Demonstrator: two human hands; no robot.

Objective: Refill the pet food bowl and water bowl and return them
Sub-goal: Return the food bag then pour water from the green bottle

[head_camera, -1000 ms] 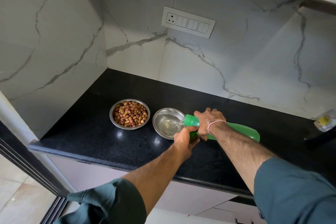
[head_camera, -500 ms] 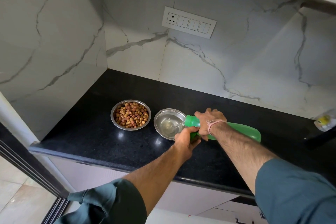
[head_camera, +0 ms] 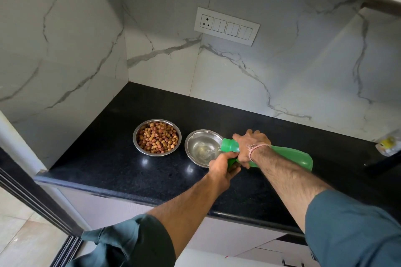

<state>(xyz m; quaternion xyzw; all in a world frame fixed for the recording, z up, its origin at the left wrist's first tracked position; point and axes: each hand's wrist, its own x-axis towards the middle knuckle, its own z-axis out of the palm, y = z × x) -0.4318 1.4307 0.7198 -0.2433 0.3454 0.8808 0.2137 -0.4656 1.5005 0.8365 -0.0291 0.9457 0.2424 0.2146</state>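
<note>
Head view over a black granite countertop (head_camera: 104,165): the left hand (head_camera: 222,166) grips the underside of a green plastic bottle (head_camera: 288,156) near its neck, while the right hand (head_camera: 249,145) clasps it from above. Just beyond the left hand's fingers, water runs into a shallow steel water bowl (head_camera: 196,140). Farther left, apart from it, sits a round steel bowl of brown kibble (head_camera: 157,136).

green bottle (head_camera: 288,156) tipped, water bowl (head_camera: 196,138) (apparently filling)
</note>
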